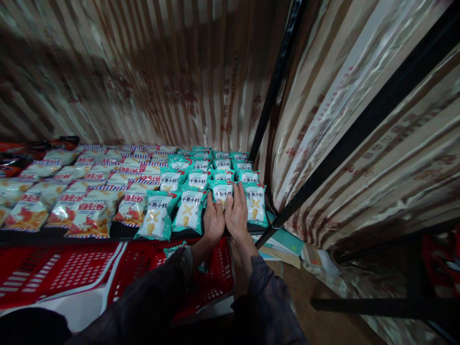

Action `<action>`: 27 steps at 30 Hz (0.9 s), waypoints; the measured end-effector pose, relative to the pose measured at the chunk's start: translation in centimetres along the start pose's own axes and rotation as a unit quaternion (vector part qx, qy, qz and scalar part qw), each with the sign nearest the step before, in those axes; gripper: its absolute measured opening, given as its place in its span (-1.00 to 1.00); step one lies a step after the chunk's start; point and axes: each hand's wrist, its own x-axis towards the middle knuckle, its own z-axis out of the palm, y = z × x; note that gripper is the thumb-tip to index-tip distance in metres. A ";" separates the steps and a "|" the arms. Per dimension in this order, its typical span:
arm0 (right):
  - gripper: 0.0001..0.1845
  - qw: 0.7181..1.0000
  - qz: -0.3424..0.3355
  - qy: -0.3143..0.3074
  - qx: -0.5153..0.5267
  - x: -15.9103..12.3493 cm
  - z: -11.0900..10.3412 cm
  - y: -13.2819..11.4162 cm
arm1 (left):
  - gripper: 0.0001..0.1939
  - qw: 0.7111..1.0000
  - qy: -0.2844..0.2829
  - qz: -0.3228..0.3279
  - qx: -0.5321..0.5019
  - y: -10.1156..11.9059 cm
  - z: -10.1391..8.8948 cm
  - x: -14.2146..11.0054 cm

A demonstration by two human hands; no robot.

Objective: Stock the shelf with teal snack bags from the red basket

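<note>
Between my two hands stands a teal-and-white snack bag in the front row of a shelf. My left hand presses against its left side. From the right, my right hand lies along it with fingers stretched forward. The bag's lower part is hidden by my hands. Matching bags stand on both sides: one front bag just right of my right hand, another front bag to the left. Several more rows of the same bags reach back behind them.
White bags with red print fill the shelf's left part, with dark red packs beyond. Red baskets sit below the front edge; one holds a teal bag. Black metal posts and striped plastic sheeting bound the back and right.
</note>
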 end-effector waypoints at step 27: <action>-0.36 0.987 0.080 0.022 -0.140 0.1 -4.3 4.8 | -0.31 0.994 0.025 0.078 0.069 -0.1 0.2 -1.7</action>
